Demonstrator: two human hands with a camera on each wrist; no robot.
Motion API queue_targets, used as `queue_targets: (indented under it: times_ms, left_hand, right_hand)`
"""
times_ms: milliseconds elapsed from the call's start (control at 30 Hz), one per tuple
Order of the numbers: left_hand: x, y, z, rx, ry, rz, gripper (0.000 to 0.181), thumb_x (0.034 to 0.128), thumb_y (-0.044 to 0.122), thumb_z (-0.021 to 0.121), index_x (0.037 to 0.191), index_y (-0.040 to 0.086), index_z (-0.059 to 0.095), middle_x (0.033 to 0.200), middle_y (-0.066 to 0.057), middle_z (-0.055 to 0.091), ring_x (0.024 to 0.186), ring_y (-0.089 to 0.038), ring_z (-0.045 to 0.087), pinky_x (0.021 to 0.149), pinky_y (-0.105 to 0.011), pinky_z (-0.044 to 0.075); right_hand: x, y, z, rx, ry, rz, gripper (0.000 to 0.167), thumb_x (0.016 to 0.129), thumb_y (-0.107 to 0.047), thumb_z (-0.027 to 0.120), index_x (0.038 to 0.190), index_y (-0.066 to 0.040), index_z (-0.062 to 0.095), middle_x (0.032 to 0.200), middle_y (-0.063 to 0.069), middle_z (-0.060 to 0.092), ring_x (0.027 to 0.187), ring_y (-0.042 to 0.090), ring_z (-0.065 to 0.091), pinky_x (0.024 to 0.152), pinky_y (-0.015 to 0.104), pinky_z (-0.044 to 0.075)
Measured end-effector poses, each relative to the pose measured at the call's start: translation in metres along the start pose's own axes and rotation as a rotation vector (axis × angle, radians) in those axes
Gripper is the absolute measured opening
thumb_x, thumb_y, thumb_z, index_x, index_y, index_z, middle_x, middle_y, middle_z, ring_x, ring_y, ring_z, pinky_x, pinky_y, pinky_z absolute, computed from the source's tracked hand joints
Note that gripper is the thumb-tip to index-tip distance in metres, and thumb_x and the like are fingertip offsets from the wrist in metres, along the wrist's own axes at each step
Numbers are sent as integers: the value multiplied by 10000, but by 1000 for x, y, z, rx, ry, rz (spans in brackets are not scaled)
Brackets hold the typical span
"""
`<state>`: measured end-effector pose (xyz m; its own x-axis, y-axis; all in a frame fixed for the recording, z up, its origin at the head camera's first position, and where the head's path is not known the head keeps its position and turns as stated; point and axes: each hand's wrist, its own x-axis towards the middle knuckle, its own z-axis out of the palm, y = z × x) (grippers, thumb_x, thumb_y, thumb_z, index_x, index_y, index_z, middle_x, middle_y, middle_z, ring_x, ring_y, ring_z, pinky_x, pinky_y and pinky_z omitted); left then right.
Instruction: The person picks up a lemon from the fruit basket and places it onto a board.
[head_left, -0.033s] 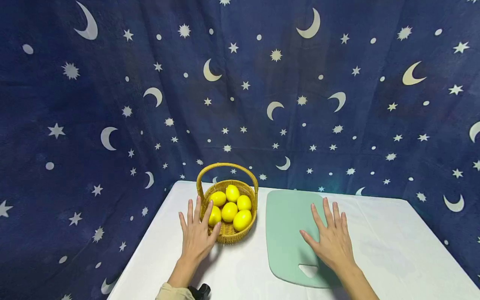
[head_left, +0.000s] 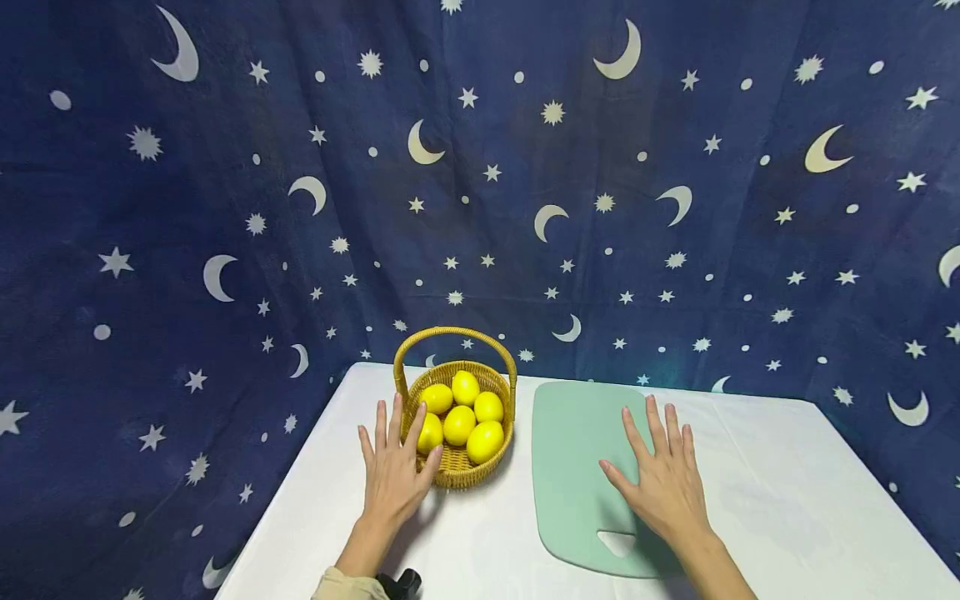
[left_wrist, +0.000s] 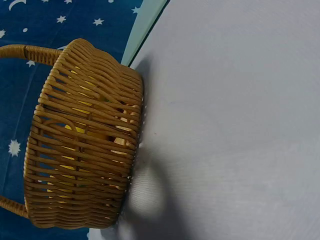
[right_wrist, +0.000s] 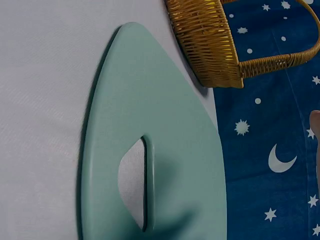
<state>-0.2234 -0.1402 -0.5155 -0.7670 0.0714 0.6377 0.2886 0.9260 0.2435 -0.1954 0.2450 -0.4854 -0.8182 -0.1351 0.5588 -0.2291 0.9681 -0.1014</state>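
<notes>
A wicker basket [head_left: 459,478] with a tall arched handle holds several yellow lemons [head_left: 459,426]. Over its near left side hovers my left hand [head_left: 396,477], fingers spread and straight, holding nothing. My right hand [head_left: 670,492] is likewise spread, above the right part of a pale green cutting board [head_left: 567,467], and its shadow falls on the board. The left wrist view has the basket's woven side [left_wrist: 82,150] close up, with no fingers showing. Seen from the right wrist, the cutting board [right_wrist: 135,95] has a cut-out grip hole, and a fingertip [right_wrist: 315,125] shows at the right edge.
A white cloth [head_left: 465,542] covers the table under the basket and board. Behind it hangs a dark blue curtain [head_left: 495,225] with moons and stars. A black device [head_left: 402,583] sits at the left wrist, by a beige sleeve [head_left: 348,586].
</notes>
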Motion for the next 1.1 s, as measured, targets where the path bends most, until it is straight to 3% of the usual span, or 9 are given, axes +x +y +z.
queue_targets:
  times_ms: [300,500,600,833,967,1100]
  left_hand:
    - [4,7,3,-39,3,-5,670,891,544,470,1488,281,319,1585,-108,181,1463,-352,93,1072,-715,101]
    - [11,3,-1,-154,-21,20,696,876,468,545,1495,264,303,1562,-134,233,1452,-343,145,1099,-633,183]
    - [15,2,-1,-238,-40,49,730,870,431,584,1506,253,273,1562,-131,225,1445,-317,177,1101,-580,248]
    - [37,-2,10,-381,-160,133,801,859,445,631,1518,271,210,1579,-70,180,1423,-293,248,1056,-592,346]
    - [45,-2,16,-446,-256,159,856,834,427,679,1517,327,174,1573,-51,217,1420,-272,278,1059,-573,361]
    - [49,-2,22,-467,-313,208,897,801,355,740,1517,269,208,1566,-33,239,1407,-254,313,1072,-523,376]
  right_hand:
    - [8,12,3,-19,-28,-18,840,815,-599,595,1491,-185,320,1602,115,102,1484,257,-69,1201,435,-92]
    - [-1,22,9,125,-126,14,819,863,-531,596,1520,-198,235,1601,152,52,1482,281,-57,1199,463,-80]
    - [-8,34,13,205,-193,39,822,870,-458,629,1524,-180,216,1602,154,-8,1476,327,-49,1183,547,-24]
    - [-21,74,37,359,-348,167,904,816,-426,699,1507,-78,230,1549,302,3,1346,590,138,1014,750,162]
    - [-29,94,47,441,-484,247,943,816,-436,692,1506,-34,191,1522,350,-24,1324,616,122,959,788,173]
    - [-34,108,50,524,-515,270,954,819,-382,707,1512,-30,156,1513,365,-17,1333,618,66,939,795,177]
